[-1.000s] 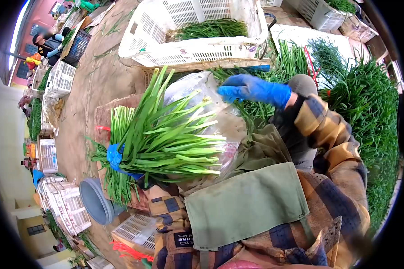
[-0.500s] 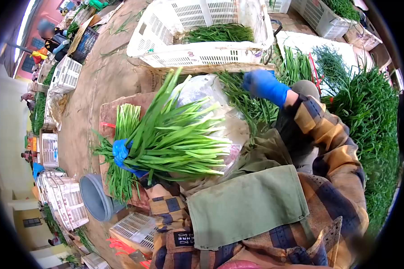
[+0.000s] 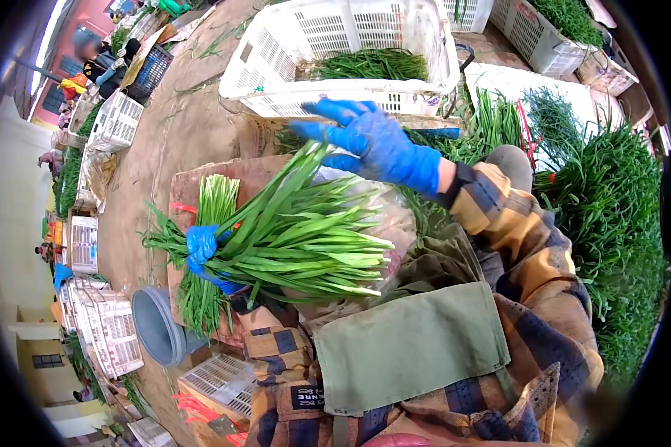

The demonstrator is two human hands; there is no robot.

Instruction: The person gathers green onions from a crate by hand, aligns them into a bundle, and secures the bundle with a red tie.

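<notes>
My left hand, in a blue glove, is wrapped round a loose bunch of garlic chives, whose pale cut ends fan out to the right. Under and beside that hand lies another bunch of garlic chives on a brown board, with a red band near its upper left. My right hand, also gloved in blue, hangs over the upper tips of the held bunch, its fingers spread and nothing between them. Behind the held bunch, clear plastic sheeting covers my lap.
A white crate with some chives inside stands ahead. To my right is a big heap of loose chives; tied bunches lie on a white sheet. A grey bucket and red bands are at the left. A person is far off.
My right hand has moved left from the loose leaves on the right to above the held bunch, its fingers now spread. My left hand keeps its hold in about the same place.
</notes>
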